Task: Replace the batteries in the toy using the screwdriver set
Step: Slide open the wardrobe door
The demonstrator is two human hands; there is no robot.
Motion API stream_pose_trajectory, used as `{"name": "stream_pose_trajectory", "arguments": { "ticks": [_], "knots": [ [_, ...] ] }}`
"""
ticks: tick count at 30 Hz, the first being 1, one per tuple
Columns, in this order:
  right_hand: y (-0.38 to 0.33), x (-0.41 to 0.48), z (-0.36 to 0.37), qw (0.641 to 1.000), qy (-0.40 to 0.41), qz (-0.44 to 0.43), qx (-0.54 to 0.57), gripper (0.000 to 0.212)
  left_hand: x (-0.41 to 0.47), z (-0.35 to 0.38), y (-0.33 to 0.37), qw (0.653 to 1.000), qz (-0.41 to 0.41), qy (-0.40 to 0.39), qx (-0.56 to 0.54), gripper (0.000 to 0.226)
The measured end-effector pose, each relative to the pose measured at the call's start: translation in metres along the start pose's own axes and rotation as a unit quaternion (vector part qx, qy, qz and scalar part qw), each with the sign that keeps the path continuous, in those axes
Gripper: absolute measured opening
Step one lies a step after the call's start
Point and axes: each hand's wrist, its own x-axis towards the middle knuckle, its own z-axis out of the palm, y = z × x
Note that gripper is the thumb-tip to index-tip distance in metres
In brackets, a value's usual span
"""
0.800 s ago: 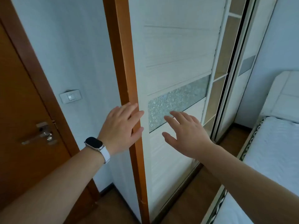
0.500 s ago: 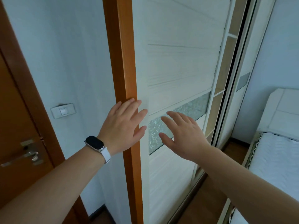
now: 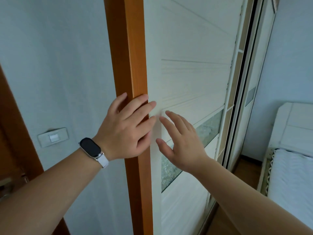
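Note:
No toy, batteries or screwdriver set show in the head view. I face a white sliding wardrobe door [image 3: 194,78] with a frosted glass strip [image 3: 208,129], set beside an orange wooden frame post [image 3: 130,65]. My left hand [image 3: 125,131], with a black band on a white strap at the wrist, lies with straight fingers across the post, fingertips at the door's left edge. My right hand [image 3: 181,141] reaches to the door panel with spread, straight fingers just right of the left hand. Neither hand holds anything.
A white wall with a light switch [image 3: 53,137] lies left of the post, and a brown room door [image 3: 10,150] is at the far left. The wardrobe's open shelves [image 3: 237,68] show at right. A white bed [image 3: 291,167] stands at the right edge.
The view has tilted up and closer to the wardrobe. Both hands have risen along the door and drawn together, the left now over the post's edge.

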Motion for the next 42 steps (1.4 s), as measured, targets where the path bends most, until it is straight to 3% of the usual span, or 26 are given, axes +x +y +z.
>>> {"name": "stream_pose_trajectory", "arguments": {
  "ticks": [8, 20, 27, 36, 42],
  "knots": [
    [0.001, 0.005, 0.056, 0.985, 0.109, -0.052, 0.12, 0.057, -0.001, 0.021, -0.01, 0.998, 0.033, 0.047, -0.028, 0.034],
    [0.018, 0.021, 0.096, 0.956, 0.236, -0.076, 0.156, 0.066, -0.004, 0.029, -0.012, 0.998, 0.035, 0.05, -0.032, 0.033],
    [0.033, 0.021, 0.095, 0.955, 0.238, -0.084, 0.153, 0.066, -0.004, 0.023, -0.009, 1.0, 0.022, 0.01, 0.008, 0.029],
    [0.07, 0.017, 0.09, 0.967, 0.217, -0.08, 0.107, 0.064, 0.013, -0.01, 0.015, 0.986, -0.018, -0.117, 0.121, 0.029],
    [0.102, 0.012, 0.089, 0.979, 0.184, -0.047, 0.073, 0.065, 0.053, -0.005, 0.066, 0.995, -0.052, -0.072, 0.052, 0.027]
  ]
}}
